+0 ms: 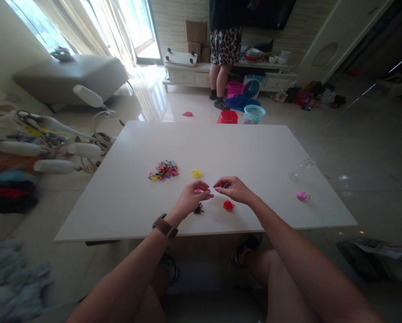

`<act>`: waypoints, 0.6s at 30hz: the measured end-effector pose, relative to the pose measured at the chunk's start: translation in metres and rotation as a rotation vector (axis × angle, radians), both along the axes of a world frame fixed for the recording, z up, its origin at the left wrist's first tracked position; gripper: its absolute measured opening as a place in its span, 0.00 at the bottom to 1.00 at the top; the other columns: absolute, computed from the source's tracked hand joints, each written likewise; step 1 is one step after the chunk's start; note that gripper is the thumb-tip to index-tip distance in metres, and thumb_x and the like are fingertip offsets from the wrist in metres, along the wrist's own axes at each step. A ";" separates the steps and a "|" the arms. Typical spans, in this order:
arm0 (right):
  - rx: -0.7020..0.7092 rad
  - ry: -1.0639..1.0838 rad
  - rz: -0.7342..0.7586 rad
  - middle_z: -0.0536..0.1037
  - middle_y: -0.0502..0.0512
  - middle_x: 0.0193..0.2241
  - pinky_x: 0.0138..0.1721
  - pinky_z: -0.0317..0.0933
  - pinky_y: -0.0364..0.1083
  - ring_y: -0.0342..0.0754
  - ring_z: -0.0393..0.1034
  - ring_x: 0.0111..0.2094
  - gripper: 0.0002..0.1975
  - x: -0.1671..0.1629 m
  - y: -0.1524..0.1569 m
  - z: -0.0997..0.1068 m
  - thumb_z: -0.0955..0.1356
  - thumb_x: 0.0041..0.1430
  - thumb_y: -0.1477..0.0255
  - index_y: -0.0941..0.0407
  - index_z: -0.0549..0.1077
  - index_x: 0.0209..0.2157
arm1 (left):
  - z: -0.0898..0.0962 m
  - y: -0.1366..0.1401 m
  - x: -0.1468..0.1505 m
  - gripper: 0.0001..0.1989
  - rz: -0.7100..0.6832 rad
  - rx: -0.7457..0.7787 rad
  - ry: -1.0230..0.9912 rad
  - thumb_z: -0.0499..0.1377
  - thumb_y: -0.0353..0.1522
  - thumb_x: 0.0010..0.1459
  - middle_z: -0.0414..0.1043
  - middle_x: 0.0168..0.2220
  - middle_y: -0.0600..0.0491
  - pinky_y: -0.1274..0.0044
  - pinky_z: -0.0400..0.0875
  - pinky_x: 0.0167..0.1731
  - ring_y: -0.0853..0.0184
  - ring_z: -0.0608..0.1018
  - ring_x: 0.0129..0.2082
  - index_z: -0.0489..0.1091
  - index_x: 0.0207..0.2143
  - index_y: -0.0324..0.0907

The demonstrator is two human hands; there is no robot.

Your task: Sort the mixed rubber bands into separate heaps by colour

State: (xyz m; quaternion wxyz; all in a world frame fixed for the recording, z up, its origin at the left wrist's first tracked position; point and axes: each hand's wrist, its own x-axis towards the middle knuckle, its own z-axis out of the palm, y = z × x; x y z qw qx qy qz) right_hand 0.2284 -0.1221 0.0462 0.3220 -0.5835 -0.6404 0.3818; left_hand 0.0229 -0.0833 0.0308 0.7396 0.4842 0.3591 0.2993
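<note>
My left hand (193,196), wearing a brown-strapped watch (165,225), hovers over the white table with fingers curved and thumb apart. Small pink pieces (198,190) show in that gap; whether they are held or lie beneath is unclear. Facing it, my right hand (235,189) has its fingertips drawn together in a pinch; anything between them is too small to make out. A bit of blue shows by its fingers. Around the hands lie little piles of thin bands: black (198,208), red (228,205) and yellow (197,173). A larger mixed-colour pile (164,171) sits to the left.
On the right of the white table (255,152) are a pink item (302,195) and a clear plastic piece (308,163). Beyond the far edge stand a red container (228,117) and a light-blue basket (253,114). A person (225,49) stands by the cabinet. A lamp (86,150) flanks the left edge.
</note>
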 end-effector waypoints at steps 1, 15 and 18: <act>-0.007 0.016 0.023 0.81 0.53 0.30 0.34 0.66 0.44 0.44 0.72 0.30 0.10 -0.003 -0.002 0.002 0.71 0.57 0.66 0.57 0.81 0.36 | 0.000 0.000 0.001 0.18 0.003 -0.002 0.002 0.72 0.37 0.48 0.74 0.33 0.52 0.64 0.78 0.46 0.63 0.83 0.34 0.71 0.35 0.38; 0.030 -0.008 0.025 0.80 0.51 0.25 0.32 0.63 0.42 0.43 0.70 0.27 0.06 -0.014 -0.005 0.001 0.70 0.56 0.71 0.57 0.80 0.31 | 0.004 0.000 0.003 0.16 -0.007 0.101 0.130 0.72 0.36 0.47 0.75 0.30 0.52 0.70 0.77 0.39 0.64 0.81 0.33 0.69 0.31 0.39; 0.056 -0.021 0.010 0.80 0.50 0.26 0.32 0.63 0.42 0.42 0.70 0.27 0.05 -0.015 -0.005 0.001 0.70 0.56 0.73 0.57 0.80 0.31 | 0.004 0.001 0.003 0.16 0.000 0.119 0.156 0.72 0.35 0.46 0.75 0.29 0.51 0.71 0.75 0.38 0.63 0.81 0.33 0.70 0.31 0.39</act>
